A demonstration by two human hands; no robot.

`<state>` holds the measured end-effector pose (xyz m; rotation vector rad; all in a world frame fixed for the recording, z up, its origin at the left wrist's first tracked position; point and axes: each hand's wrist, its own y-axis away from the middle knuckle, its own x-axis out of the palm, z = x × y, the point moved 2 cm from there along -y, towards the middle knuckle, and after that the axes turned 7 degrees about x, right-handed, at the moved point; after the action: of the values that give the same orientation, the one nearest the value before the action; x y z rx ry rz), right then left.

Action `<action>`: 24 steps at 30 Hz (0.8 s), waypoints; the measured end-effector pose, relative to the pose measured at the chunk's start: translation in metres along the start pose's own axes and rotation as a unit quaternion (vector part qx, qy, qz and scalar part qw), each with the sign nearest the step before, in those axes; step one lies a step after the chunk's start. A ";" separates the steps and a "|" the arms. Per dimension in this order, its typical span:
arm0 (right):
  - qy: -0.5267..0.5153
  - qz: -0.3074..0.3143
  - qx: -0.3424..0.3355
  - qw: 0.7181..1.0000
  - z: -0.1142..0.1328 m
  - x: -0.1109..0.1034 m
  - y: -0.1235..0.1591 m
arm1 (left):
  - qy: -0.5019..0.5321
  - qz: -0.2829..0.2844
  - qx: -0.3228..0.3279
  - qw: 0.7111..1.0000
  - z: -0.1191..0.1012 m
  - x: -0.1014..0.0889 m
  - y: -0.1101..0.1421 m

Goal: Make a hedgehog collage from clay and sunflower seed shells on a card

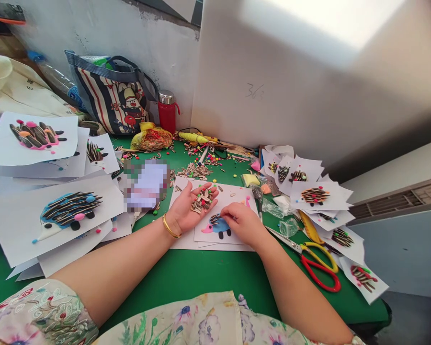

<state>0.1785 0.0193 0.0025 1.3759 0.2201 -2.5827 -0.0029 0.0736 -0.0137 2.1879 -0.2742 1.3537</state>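
Observation:
My left hand [192,203] is turned palm up with its fingers extended, cradling a small heap of sunflower seeds [202,200] and a few coloured bits. To its right, my right hand [242,221] pinches thumb and forefinger together over a blue clay hedgehog [221,226]; whatever lies between the fingertips is hidden. The hedgehog has a pink face, black feet and a few dark seeds stuck in its back. It is on a white paper sheet [208,238], with more paper underneath.
Finished-looking hedgehog cards are stacked at left [7,239] and right [312,203]. Scissors [319,268] lie beside my right forearm. A phone [149,184], loose seeds [196,171], clay packets [250,180], a red bottle [167,112] and a striped bag [109,96] stand or lie farther back.

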 end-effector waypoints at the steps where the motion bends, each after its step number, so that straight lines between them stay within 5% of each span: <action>1: 0.005 0.000 -0.004 1.000 0.000 0.001 -0.001 | 0.000 -0.001 0.000 1.000 0.000 0.000 0.000; 24: 0.094 -0.007 -0.050 0.994 0.009 0.000 0.001 | 0.003 -0.001 -0.003 1.000 0.000 -0.002 0.000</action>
<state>0.1714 0.0165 0.0073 1.5850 0.3837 -2.4155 -0.0036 0.0730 -0.0150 2.1778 -0.2735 1.3566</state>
